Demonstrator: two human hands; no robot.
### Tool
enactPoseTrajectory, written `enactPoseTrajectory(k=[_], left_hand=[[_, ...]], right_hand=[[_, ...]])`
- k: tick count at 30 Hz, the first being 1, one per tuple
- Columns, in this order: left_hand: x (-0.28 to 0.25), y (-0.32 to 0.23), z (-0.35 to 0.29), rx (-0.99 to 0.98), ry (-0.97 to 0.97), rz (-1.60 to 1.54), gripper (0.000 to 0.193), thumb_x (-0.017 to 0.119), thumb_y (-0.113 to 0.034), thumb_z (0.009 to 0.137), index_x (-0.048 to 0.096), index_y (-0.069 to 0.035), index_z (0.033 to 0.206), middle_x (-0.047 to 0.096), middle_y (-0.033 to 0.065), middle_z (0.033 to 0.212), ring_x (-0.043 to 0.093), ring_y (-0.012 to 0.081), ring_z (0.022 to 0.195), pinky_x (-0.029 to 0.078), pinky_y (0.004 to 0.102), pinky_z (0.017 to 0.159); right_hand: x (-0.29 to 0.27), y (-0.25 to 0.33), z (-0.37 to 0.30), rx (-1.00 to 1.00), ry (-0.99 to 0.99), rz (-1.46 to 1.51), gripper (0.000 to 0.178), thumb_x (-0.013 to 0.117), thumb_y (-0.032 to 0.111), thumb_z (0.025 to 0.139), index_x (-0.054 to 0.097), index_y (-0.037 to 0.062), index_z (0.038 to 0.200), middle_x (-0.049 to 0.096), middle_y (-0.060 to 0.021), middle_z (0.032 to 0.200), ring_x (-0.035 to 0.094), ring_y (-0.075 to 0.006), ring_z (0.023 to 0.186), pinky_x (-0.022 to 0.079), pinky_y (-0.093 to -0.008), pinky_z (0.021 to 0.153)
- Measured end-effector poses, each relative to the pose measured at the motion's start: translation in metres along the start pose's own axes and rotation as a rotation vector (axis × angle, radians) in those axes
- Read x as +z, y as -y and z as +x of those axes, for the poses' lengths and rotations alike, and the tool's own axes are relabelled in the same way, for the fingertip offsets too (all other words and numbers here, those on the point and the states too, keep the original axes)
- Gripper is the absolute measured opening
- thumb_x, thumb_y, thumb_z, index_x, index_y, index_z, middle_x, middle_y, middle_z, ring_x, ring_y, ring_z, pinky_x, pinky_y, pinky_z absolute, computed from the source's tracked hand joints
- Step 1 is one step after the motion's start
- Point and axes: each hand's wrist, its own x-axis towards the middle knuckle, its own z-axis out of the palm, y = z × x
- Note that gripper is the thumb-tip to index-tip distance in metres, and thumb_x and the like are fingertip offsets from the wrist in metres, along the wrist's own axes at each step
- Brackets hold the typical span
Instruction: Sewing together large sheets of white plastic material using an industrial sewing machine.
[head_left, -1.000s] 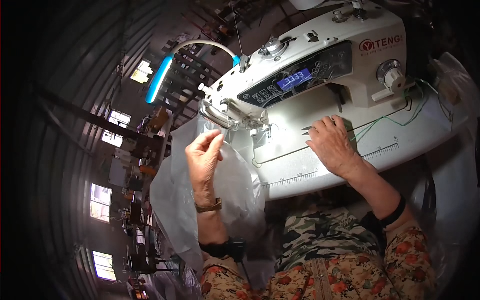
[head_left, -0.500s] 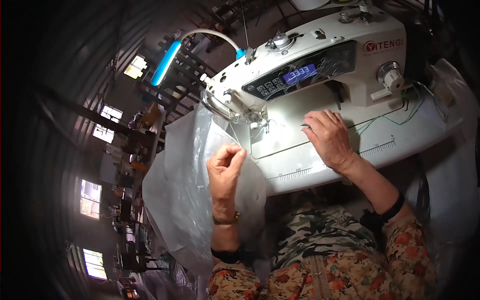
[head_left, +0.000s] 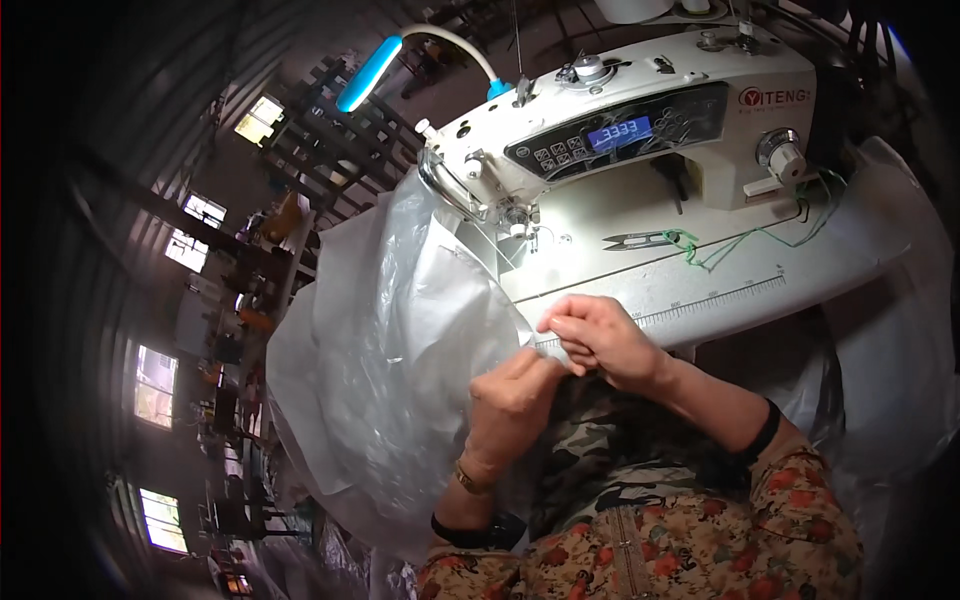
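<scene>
Both hands meet at the front edge of the white sewing machine bed. My left hand (head_left: 513, 405) is closed, knuckles up, right by the edge of a white sheet (head_left: 455, 310) that hangs off the bed's left end. Fingertips nearly touching it, my right hand (head_left: 603, 343) is curled in a pinch. What either hand grips is too small or hidden to tell. Behind them, thread snips (head_left: 640, 241) lie on the bed with a green cord (head_left: 735, 243) tied to them. The needle area (head_left: 517, 228) of the sewing machine (head_left: 740, 125) stands beyond, brightly lit.
A blue lamp (head_left: 370, 74) on a bent neck shines from the machine's head. Clear plastic film (head_left: 395, 270) covers part of the white sheet at left. The bed carries a ruler scale (head_left: 700, 302) along its front. More pale sheeting (head_left: 880, 330) hangs at the right.
My right hand has left the snips on the bed and come down toward me. My left hand has moved right and down, so both hands now meet. The view has shifted slightly.
</scene>
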Motion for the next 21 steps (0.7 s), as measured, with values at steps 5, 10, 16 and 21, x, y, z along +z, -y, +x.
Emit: enactPoseTrajectory(k=[5,10,16,21], left_hand=[[-0.016,-0.034,0.015,0.144,0.145,-0.153,0.012,0.07,-0.005,0.078,0.065,-0.005,0.088,0.062,0.0046,0.082,0.065,0.0218,0.08,0.052,0.0357,0.07],[-0.003,-0.027,0.027,0.397,0.148,-0.164,0.018,0.073,-0.007,0.078,0.068,-0.006,0.095,0.065,0.0017,0.092,0.065,0.0193,0.09,0.045,0.0462,0.103],[-0.021,-0.02,0.033,0.354,0.03,-0.57,0.013,0.079,-0.002,0.07,0.069,-0.003,0.079,0.051,0.0016,0.06,0.051,0.0167,0.054,0.051,0.036,0.07],[-0.029,-0.008,0.033,0.562,0.064,-0.976,0.012,0.069,-0.001,0.074,0.066,0.007,0.081,0.045,0.0066,0.065,0.048,0.0215,0.055,0.039,0.0337,0.051]], right_hand=[[0.002,0.003,-0.064,-0.159,-0.173,-0.701,0.015,0.053,0.009,0.096,0.064,-0.0013,0.098,0.059,-0.0038,0.071,0.053,-0.011,0.056,0.046,-0.0252,0.055],[0.012,0.032,-0.111,-0.332,-0.21,-1.075,0.013,0.058,0.003,0.09,0.064,-0.0023,0.1,0.062,-0.0139,0.073,0.063,-0.0235,0.06,0.049,-0.0317,0.058],[0.025,0.079,-0.122,-0.44,0.045,-1.225,0.015,0.067,0.002,0.084,0.067,-0.0014,0.099,0.061,-0.0112,0.068,0.06,-0.0248,0.055,0.048,-0.0345,0.053],[0.014,0.089,-0.108,-0.717,0.523,-1.081,0.015,0.072,0.011,0.084,0.072,0.0005,0.095,0.054,-0.0005,0.067,0.053,-0.0137,0.053,0.041,-0.0264,0.043]])
